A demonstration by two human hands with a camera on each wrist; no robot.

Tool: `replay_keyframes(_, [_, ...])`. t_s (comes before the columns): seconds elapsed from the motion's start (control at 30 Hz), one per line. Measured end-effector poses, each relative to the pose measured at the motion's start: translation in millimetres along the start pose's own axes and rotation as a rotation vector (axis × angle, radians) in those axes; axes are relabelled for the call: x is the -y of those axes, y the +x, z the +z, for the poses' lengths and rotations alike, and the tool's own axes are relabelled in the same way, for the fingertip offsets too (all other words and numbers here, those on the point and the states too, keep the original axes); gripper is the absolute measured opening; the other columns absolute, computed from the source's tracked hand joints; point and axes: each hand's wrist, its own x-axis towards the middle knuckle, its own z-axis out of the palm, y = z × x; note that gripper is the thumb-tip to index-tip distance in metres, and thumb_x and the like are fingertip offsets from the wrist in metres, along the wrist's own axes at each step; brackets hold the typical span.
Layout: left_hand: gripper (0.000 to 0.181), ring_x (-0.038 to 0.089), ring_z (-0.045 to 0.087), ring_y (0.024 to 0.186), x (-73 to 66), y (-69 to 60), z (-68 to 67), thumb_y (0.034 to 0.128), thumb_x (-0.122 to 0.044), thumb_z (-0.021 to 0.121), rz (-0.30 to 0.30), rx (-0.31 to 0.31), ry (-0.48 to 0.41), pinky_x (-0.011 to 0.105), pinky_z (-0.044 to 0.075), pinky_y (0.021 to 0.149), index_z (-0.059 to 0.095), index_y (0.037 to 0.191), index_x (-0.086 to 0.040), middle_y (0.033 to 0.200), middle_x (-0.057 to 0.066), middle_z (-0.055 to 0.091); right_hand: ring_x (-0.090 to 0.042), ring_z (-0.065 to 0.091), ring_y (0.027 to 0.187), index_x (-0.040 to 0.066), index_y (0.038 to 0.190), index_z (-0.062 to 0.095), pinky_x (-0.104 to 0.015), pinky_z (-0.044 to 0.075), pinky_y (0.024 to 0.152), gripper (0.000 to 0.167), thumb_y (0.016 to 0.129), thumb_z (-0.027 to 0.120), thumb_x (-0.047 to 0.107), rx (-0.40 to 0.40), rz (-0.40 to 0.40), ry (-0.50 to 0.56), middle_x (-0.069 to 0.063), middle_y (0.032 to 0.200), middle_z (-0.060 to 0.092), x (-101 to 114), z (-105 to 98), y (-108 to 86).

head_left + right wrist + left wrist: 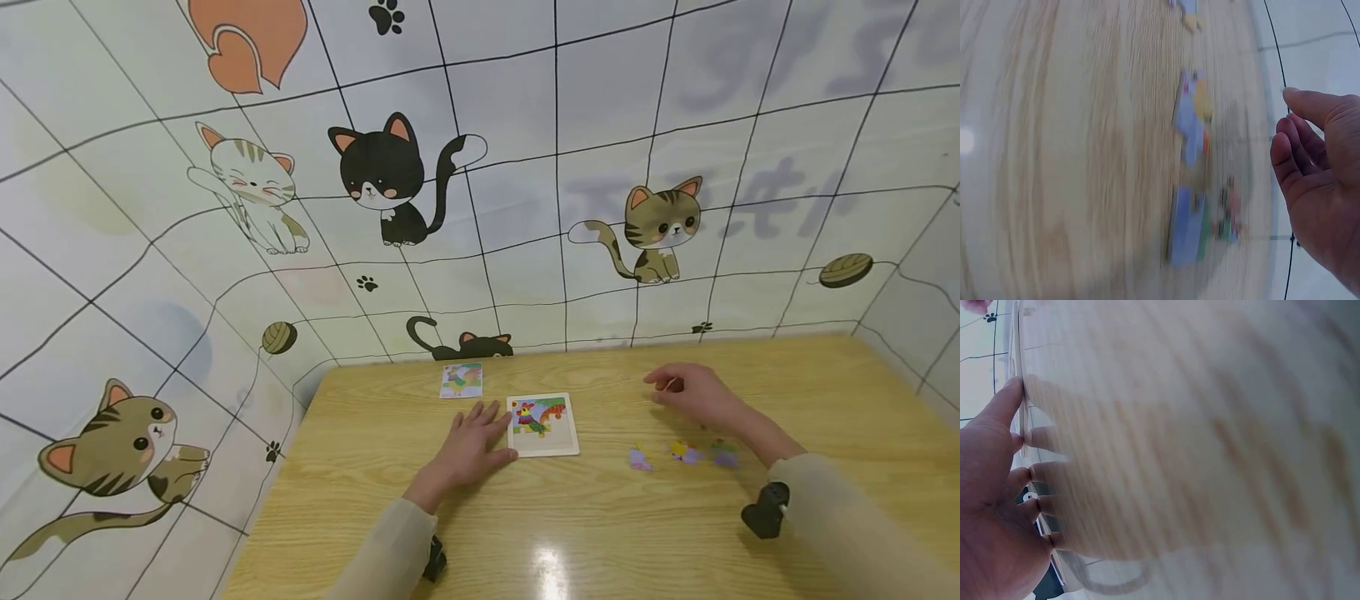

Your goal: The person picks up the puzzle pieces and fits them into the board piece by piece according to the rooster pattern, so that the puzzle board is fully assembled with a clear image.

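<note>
Presently: one puzzle board [555, 443], partly filled, on the table [600, 525]; one left hand [471, 446], fingers spread, gripping nothing, at its left edge; one right hand [697, 396], loosely bent, visibly holding nothing, above the table near loose puzzle pieces [640, 457].

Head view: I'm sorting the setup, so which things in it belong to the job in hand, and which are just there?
Belong to the job:
- puzzle board, partly filled, left hand at its edge
- loose puzzle pieces, near the right hand
- picture card, probably the guide

Just there:
- cat-print wall covering
- black wrist devices
</note>
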Motion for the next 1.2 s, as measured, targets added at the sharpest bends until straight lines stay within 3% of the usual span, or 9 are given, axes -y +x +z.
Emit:
replay_keyframes(0.13, [0.069,0.040,0.017,0.154,0.4,-1.1,-0.5,0.1012,-0.047,0.062,0.001,0.000,-0.012,0.065,0.012,0.120,0.043,0.157,-0.011,0.166,0.015,0.028,-0.021,0.064,0.084,-0.006,0.121,0.068,-0.031,0.052,0.057,0.028,0.098,0.069,0.009,-0.013,0.030,-0.017,-0.013,0.104,0.066,-13,-15,-13.4])
replay_keyframes(0.33, [0.069,0.040,0.018,0.154,1.8,-3.0,-1.3,0.1010,-0.047,0.062,-0.004,-0.005,-0.005,0.065,0.013,0.119,0.044,0.157,-0.011,0.166,0.015,0.029,-0.019,0.065,0.086,-0.006,0.117,0.070,-0.029,0.053,0.065,0.027,0.096,0.072,0.012,-0.031,0.037,-0.072,-0.010,0.101,0.068,-33,-26,-27.2])
replay_keyframes(0.53, [0.069,0.041,0.019,0.153,3.1,-3.5,-1.6,0.1013,-0.047,0.062,0.009,-0.009,-0.001,0.066,0.014,0.119,0.044,0.157,-0.011,0.165,0.015,0.030,-0.012,0.062,0.083,-0.006,0.116,0.070,-0.028,0.053,0.066,0.030,0.095,0.075,0.014,-0.005,0.054,-0.056,-0.007,0.099,0.069,-46,-31,-38.2])
replay_keyframes(0.93, [0.068,0.042,0.018,0.153,0.1,-3.0,-2.3,0.1019,-0.046,0.061,0.018,-0.004,-0.011,0.067,0.013,0.118,0.043,0.157,-0.010,0.165,0.016,0.029,-0.011,0.057,0.083,-0.006,0.116,0.070,-0.027,0.049,0.067,0.042,0.089,0.082,0.023,0.036,0.121,-0.059,-0.004,0.100,0.068,-50,-29,-46.3])
replay_keyframes(1.2, [0.068,0.042,0.019,0.153,-1.1,-2.3,-2.9,0.1018,-0.045,0.062,0.021,0.001,0.004,0.067,0.015,0.118,0.043,0.157,-0.010,0.165,0.017,0.029,-0.007,0.055,0.077,-0.004,0.114,0.071,-0.028,0.048,0.065,0.036,0.089,0.082,0.019,0.040,0.090,-0.047,-0.001,0.094,0.066,-49,-26,-48.7])
